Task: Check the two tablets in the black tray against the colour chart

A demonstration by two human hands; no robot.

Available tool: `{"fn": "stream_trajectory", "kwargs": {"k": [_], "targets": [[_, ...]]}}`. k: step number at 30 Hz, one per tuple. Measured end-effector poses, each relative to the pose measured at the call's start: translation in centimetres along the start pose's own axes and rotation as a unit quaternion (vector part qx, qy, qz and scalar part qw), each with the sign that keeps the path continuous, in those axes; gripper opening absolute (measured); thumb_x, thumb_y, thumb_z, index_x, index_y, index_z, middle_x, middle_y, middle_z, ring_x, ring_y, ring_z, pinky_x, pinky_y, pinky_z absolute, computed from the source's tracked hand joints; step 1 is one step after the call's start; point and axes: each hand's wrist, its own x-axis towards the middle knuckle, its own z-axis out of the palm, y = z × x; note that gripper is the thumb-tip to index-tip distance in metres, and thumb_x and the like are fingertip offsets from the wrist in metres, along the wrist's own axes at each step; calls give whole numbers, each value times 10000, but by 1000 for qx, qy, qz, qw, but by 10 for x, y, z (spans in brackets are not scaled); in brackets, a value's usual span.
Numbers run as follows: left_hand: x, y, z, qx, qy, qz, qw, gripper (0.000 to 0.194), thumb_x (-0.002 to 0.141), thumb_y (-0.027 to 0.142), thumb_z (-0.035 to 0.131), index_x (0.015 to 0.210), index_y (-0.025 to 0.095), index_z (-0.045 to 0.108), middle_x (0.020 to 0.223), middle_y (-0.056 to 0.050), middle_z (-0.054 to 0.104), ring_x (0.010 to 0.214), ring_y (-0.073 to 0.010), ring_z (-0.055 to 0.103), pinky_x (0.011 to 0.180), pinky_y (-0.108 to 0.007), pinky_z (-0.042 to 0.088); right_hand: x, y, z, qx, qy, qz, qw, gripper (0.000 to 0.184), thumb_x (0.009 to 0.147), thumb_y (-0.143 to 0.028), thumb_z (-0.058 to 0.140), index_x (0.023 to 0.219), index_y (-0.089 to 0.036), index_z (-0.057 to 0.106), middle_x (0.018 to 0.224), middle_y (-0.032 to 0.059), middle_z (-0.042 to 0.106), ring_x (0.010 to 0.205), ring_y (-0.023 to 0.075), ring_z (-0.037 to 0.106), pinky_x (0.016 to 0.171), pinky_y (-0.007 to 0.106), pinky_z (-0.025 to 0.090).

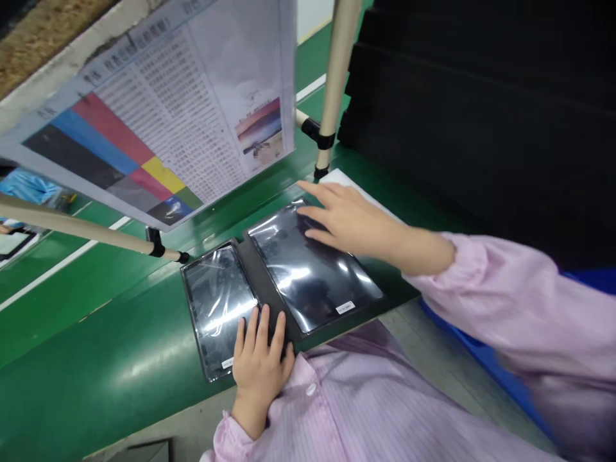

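Observation:
Two dark glossy flat panels, each with shiny film and a small white label, lie side by side on a green bench. The left panel (219, 295) is narrower than the right panel (312, 276). A dark strip (262, 276) runs between them; whether it is a tray or a folder I cannot tell. My left hand (262, 362) rests with fingers spread at the near edge, over the left panel's corner and the strip. My right hand (349, 221) reaches across the right panel's far right corner, fingers stretched out, holding nothing visible. Whether its fingertips touch the film is unclear.
A white flat piece (356, 186) lies partly under my right hand. A printed colour sheet (158, 115) hangs over the bench (129, 346), between beige pipes (337, 77). Black stacked material (481, 128) stands at right, a blue bin (491, 366) below it.

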Motion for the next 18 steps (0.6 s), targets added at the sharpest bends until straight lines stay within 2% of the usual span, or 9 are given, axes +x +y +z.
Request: {"fn": "stream_trajectory", "kwargs": {"k": [1,4,7,9,11,13,16,18], "targets": [[0,0,0,-1,0,-1,1000,494,889,371,624,1364,237,611,1409,-110,620,1318,-320,558,1149,-500,352,-10,-10,10,13,11,-27,1000,463,941,-368,575,1357,-170,625,1636,115,274,1432,391,368,1131,558,354],[-1,0,3,2,-3,-2,1000,513,885,394,621,1375,243,599,1443,-89,595,1349,-302,529,1162,-480,344,-30,-32,45,80,-58,-153,983,566,966,-413,544,1505,-255,470,1613,42,339,1489,289,322,1187,508,329],[-2,-1,4,13,-4,1,1000,525,891,418,606,1390,253,585,1474,-79,567,1383,-290,494,1165,-474,348,-20,-27,75,93,-92,-185,974,640,957,-516,532,1553,-356,366,1588,-14,382,1506,276,290,1240,552,215],[-2,-2,4,20,-2,1,1000,520,906,436,580,1393,254,581,1484,-79,556,1401,-286,473,1164,-475,350,1,-12,86,71,-80,-139,984,639,950,-547,505,1549,-371,373,1593,-17,369,1508,297,281,1241,574,179],[-1,-3,2,26,0,2,1000,516,923,452,547,1397,252,575,1488,-78,551,1410,-283,460,1161,-476,354,27,5,90,45,-60,-55,996,631,956,-552,450,1545,-332,402,1601,-3,353,1513,309,264,1243,551,182],[-2,-4,1,31,0,9,999,515,938,465,515,1404,251,566,1489,-74,548,1408,-280,459,1146,-474,372,49,16,91,31,-42,17,998,688,967,-565,374,1552,-206,411,1600,66,354,1512,342,253,1231,523,232],[-4,-7,2,36,-4,18,999,513,954,466,475,1411,246,556,1500,-81,534,1393,-282,474,1117,-480,403,62,21,92,22,-33,48,998,786,957,-587,334,1539,-63,403,1579,161,368,1498,394,257,1214,520,270],[-5,-8,4,35,-7,18,999,519,957,457,468,1421,238,545,1515,-92,517,1397,-291,468,1117,-494,402,60,21,91,13,-37,55,998,801,947,-605,330,1547,-77,390,1584,148,366,1501,382,258,1214,513,275]]}}
